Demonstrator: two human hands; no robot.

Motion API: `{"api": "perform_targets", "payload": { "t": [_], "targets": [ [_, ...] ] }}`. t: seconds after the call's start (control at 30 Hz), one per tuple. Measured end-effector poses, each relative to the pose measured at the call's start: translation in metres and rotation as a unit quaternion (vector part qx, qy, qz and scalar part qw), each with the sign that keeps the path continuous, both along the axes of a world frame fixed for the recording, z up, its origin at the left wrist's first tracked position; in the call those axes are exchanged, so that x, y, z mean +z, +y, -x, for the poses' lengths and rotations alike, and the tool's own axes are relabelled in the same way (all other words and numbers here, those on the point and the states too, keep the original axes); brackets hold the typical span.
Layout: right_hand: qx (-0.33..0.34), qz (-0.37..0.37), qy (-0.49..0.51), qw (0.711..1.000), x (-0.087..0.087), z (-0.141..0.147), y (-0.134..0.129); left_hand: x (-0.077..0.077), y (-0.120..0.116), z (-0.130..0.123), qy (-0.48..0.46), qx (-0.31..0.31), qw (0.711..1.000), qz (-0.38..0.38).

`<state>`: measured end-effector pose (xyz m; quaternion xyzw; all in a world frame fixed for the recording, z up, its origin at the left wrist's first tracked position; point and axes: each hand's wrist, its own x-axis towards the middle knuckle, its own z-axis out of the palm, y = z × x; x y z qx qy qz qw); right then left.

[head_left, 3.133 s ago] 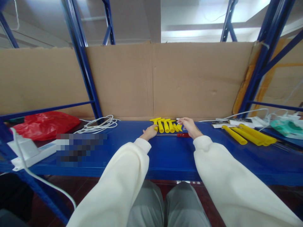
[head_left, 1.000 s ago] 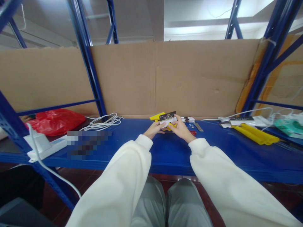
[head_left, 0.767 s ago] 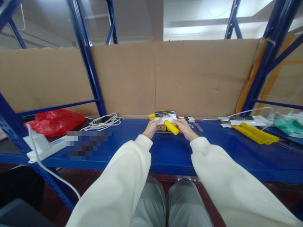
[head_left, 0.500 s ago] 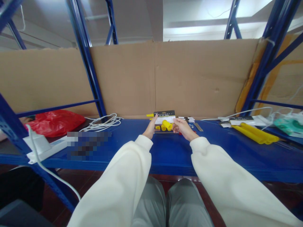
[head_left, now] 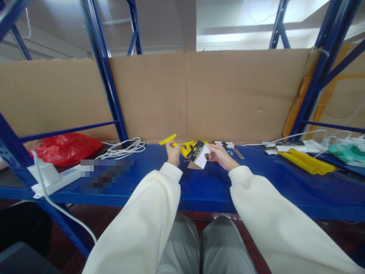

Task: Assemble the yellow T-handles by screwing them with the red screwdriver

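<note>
My left hand [head_left: 173,153] is closed around a yellow plastic tool with a bar-like end [head_left: 168,139] that sticks out above the fingers; its exact kind is too small to make out. In my right hand [head_left: 221,155] a black-and-white cardboard package [head_left: 200,155] is pinched by its right side, tilted, with a round cut-out and a brown flap at the bottom. The two hands are apart, just above the blue shelf [head_left: 205,186]. More yellow pieces [head_left: 188,144] show behind and beside the package, partly hidden by it.
Black-and-white packs [head_left: 225,144] and a small flat grey piece [head_left: 238,153] lie right of my hands. Yellow rolls [head_left: 309,161] rest farther right. On the left are coiled white cable [head_left: 125,148], a red bag [head_left: 68,148] and a power strip [head_left: 61,179]. Cardboard [head_left: 228,95] stands behind.
My left hand has come off the package and moved slightly left, now with the yellow tool in it. The package, still in my right hand, has tilted, and the yellow cylinder no longer shows in front of it.
</note>
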<state>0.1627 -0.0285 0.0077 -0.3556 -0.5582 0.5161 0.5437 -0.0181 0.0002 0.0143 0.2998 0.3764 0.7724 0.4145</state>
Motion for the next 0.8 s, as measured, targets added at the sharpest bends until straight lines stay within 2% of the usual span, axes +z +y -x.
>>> {"api": "perform_targets", "payload": {
  "t": [0.17, 0.37, 0.57, 0.7, 0.8],
  "targets": [
    [-0.040, 0.026, 0.051, 0.998, 0.006, -0.003, 0.001, 0.008, -0.013, 0.001, -0.003, -0.054, 0.997, 0.053],
    [-0.140, 0.004, 0.062, 0.988, 0.006, -0.009, 0.006, 0.011, -0.021, 0.001, 0.026, -0.112, 0.993, 0.039],
    [-0.200, -0.001, 0.075, 0.977, 0.004, -0.010, 0.008, 0.010, -0.024, -0.002, 0.056, -0.121, 0.990, 0.042],
    [-0.222, -0.024, 0.073, 0.972, 0.003, -0.017, 0.013, 0.010, -0.024, -0.003, 0.057, -0.097, 0.992, 0.057],
    [-0.271, -0.048, 0.088, 0.957, 0.005, -0.027, 0.019, 0.009, -0.022, -0.003, 0.051, -0.080, 0.994, 0.063]
  ]
}}
